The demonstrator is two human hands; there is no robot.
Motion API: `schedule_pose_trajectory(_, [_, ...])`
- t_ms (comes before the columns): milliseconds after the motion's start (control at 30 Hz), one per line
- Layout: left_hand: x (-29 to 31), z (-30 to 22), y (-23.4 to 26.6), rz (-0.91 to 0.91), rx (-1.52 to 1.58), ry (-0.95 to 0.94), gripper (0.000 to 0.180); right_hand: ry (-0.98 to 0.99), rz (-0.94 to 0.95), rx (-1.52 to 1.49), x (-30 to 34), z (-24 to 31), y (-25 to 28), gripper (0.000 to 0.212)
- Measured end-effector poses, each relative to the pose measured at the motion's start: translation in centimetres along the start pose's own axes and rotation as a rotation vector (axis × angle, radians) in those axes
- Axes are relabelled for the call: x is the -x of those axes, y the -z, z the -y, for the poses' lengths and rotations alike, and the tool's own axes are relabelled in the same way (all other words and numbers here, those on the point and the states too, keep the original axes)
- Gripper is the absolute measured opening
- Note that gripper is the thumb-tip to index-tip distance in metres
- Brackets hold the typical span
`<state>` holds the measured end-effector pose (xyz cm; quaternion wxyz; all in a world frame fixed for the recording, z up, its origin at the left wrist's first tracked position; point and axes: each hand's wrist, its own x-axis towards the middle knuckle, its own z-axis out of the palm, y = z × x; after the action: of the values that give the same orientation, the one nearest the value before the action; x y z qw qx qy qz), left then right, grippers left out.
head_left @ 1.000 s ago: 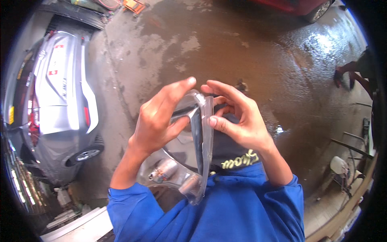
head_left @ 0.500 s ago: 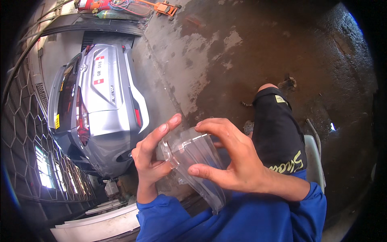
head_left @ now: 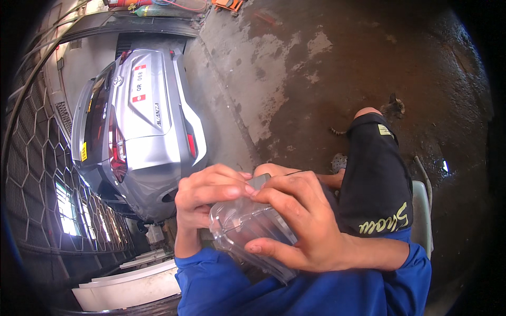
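Observation:
A clear plastic container (head_left: 240, 224) with ribbed walls and rounded corners is tilted in front of my blue shirt, between both hands. My right hand (head_left: 311, 221) grips its right side, thumb on the near wall and fingers curled over the upper edge. Bent over the container's upper left end, my left hand (head_left: 208, 192) has its fingertips close to those of my right. Part of the left thumb is hidden. Through the see-through walls I make out nothing inside for certain.
At the left stands a silver car (head_left: 153, 126), beside a metal lattice (head_left: 34, 184). A cat (head_left: 392, 108) is on the wet floor (head_left: 337, 63) beyond my knee. Pale chair edge (head_left: 421, 210) shows at my right. Long white panels (head_left: 126, 287) lie lower left; an orange jack (head_left: 227, 4) is far off.
My left fingers, raised and apart before, have come down over the container's upper edge toward my right fingertips. The container has tipped so its end shows more. The view has shifted slightly.

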<state>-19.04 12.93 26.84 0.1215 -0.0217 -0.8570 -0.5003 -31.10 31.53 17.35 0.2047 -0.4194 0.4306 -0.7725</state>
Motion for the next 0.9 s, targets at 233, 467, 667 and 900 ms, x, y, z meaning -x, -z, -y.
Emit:
schedule_pose_trajectory(233, [-0.3,1.5,-0.7,-0.039,0.173,0.067,0.027,-0.023,-0.033,-0.071,0.4,-0.2,-0.9,0.068])
schedule_pose_trajectory(467, [-0.3,2.6,-1.6,-0.101,0.302,0.055,0.024,-0.018,-0.045,-0.103,0.3,-0.7,-1.1,0.062])
schedule_pose_trajectory(667, [-0.2,2.6,-1.4,-0.093,0.294,0.081,0.027,-0.007,-0.045,-0.124,0.1,-0.8,-1.1,0.060])
schedule_pose_trajectory(900, [0.0,2.4,-1.8,-0.127,0.251,0.097,0.035,-0.041,-0.037,-0.127,0.4,-1.1,-0.9,0.061])
